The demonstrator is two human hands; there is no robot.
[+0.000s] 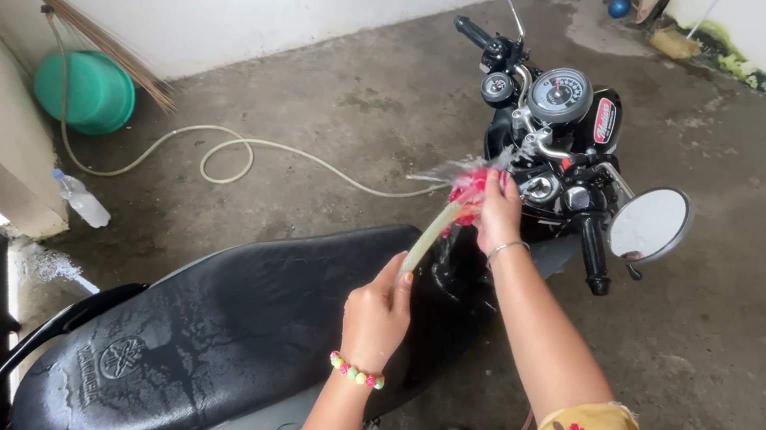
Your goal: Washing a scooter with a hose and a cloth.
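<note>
head view: motorbike (285,332) on wet concrete floor (737,349), seat glistening. left hand (376,317) grips the hose (427,237), spraying at the handlebars; right hand (499,210) presses a pink cloth (467,192) there. spray could soak the dials (561,95), and the looped hose might trip her.

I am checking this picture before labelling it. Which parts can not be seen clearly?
Head view:
- Pink cloth: the right hand and water spray hide most of it.
- Hose tip: blurred by spray.
- Left hand: seen from the back, grip hidden.
- Motorcycle seat: rear cut off by the bottom edge.
</note>
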